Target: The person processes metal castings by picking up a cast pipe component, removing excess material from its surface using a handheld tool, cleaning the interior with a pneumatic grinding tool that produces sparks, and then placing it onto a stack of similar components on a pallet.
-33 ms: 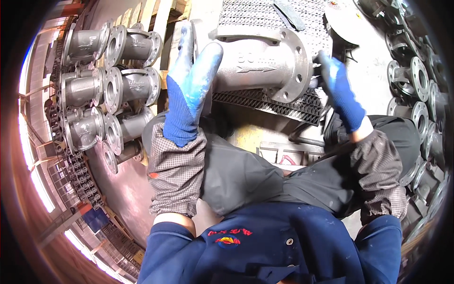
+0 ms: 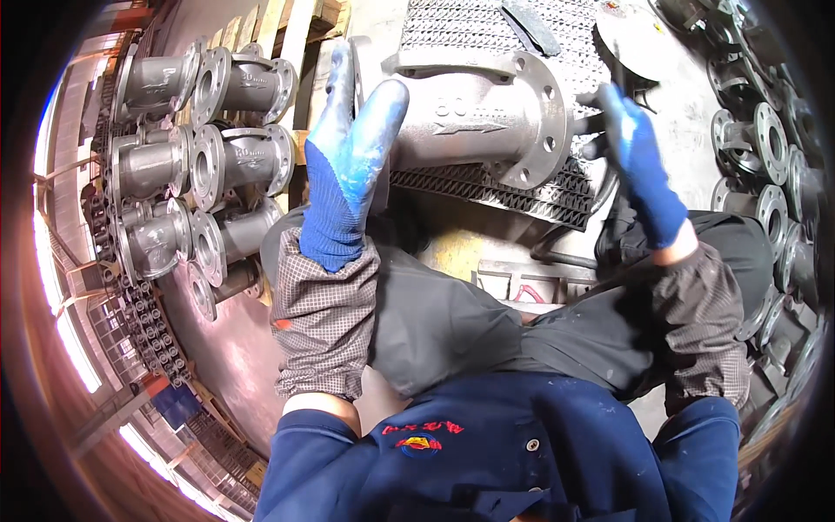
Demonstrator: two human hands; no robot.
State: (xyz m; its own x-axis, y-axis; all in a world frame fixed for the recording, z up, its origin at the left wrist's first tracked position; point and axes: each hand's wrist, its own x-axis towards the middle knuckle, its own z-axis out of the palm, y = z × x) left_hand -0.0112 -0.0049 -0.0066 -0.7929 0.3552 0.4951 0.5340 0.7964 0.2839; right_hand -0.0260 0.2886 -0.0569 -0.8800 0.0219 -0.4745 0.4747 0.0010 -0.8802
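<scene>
A grey cast-metal valve body (image 2: 465, 113) with round bolt-hole flanges lies on its side before me, a raised arrow on its barrel. My left hand (image 2: 352, 139), in a blue glove with a worn pale coating, grips its left flange, thumb and fingers on either side. Beyond the right flange is my gloved right hand (image 2: 631, 143), a small gap from the rim. Its dark fingertips are blurred but look spread, with nothing plainly held. Under the valve body is a patterned metal grating (image 2: 561, 187).
Similar flanged valve bodies (image 2: 252, 161) stand in rows at left beside a wooden pallet (image 2: 300, 43). More flanged castings (image 2: 771, 143) crowd the right. A dark flat piece (image 2: 532, 30) lies on the grating's far part, near a pale round disc (image 2: 628, 43). My knees flank a low metal frame (image 2: 535, 274).
My right hand has shifted slightly right, farther from the flange. My left hand and the valve body hold their places.
</scene>
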